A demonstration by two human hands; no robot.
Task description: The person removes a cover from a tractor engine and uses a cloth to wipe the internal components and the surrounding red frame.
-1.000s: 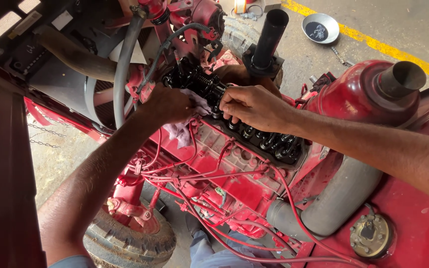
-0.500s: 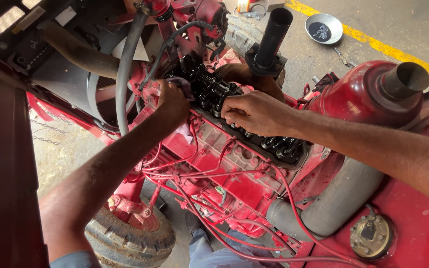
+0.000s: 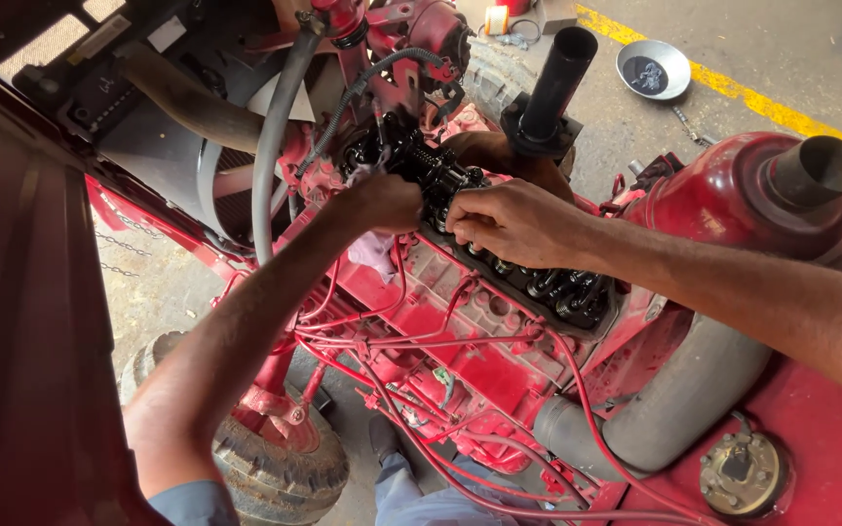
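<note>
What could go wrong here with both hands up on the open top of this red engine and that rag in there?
The pale rag under the left hand hangs beside the exposed black valve gear; it could snag or shed lint there. The right hand has its fingertips among the springs and rockers, so a slip might pinch or scrape them. The thin red pipes run just below both forearms and might get bent if leaned on.

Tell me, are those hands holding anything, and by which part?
The left hand bunches a pale rag, part hanging below. The right hand rests its fingertips on the black valve gear; any grip is hidden.
</note>
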